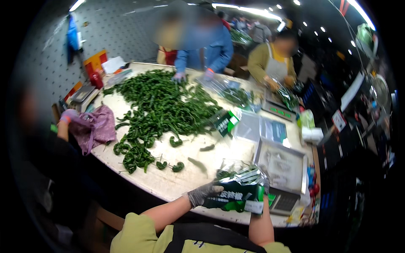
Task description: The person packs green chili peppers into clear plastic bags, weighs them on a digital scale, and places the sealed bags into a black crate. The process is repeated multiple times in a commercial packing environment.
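Note:
Between my two gloved hands is a printed green plastic bag (235, 196) of green peppers, close to the table's near edge. My left hand (204, 193), in a grey glove, grips the bag's left side with the thumb in front. At the bag's right side is my right hand (265, 183), mostly hidden behind the film, holding that edge. Peppers show through the bag's clear upper part. Beyond it lies a large heap of long green peppers (161, 101), with a few loose peppers (178, 167) nearer me.
Right of the bag stands a digital scale (281, 200) with a metal tray (281, 164). Flat plastic bags (259, 126) and a filled bag (224, 122) lie behind. Several people work around the white table (180, 183); at left, one gloved hand touches a purple cloth bag (98, 128).

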The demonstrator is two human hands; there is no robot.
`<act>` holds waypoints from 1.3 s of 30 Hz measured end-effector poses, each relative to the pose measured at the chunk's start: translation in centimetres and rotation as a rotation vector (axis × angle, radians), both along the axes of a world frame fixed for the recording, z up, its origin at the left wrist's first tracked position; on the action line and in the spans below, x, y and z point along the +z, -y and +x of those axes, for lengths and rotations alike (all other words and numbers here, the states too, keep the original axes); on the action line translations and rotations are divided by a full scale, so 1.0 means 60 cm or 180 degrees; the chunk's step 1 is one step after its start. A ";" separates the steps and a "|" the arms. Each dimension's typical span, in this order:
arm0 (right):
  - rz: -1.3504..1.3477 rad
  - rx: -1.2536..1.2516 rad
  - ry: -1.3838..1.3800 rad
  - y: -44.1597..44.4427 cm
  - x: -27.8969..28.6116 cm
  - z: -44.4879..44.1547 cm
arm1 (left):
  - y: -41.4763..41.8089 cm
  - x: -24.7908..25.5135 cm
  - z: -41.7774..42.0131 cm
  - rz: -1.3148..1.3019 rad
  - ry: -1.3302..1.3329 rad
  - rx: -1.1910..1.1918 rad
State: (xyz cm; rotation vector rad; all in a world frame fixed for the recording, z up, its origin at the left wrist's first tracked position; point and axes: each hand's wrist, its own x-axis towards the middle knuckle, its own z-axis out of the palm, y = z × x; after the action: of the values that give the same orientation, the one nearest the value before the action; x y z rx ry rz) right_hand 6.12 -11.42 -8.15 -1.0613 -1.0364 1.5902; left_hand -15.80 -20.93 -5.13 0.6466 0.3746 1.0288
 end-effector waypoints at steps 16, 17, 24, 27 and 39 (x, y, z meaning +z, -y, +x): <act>0.0159 0.0186 0.0879 0.066 0.047 -0.033 | -0.043 0.054 -0.049 0.0453 -0.0294 0.0490; 0.0060 0.0098 0.0761 0.069 0.045 -0.025 | -0.046 0.054 -0.045 0.0454 -0.0114 0.0358; 0.0005 -0.0570 0.0620 0.102 0.047 0.038 | -0.070 0.030 0.021 0.0179 0.0432 -0.0347; -0.0384 -0.0720 0.0217 0.128 0.073 0.066 | -0.076 0.034 0.059 0.0402 -0.0065 -0.0370; -0.0113 -0.1270 0.0601 0.210 0.099 0.247 | -0.094 0.013 0.236 0.0155 -0.0401 -0.0756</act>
State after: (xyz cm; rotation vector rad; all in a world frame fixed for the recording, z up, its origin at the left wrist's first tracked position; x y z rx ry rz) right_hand 20.93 -24.03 -2.22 -1.3674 -0.8537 1.2071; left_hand -1.62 -15.31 -4.37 0.7826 0.3737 0.7750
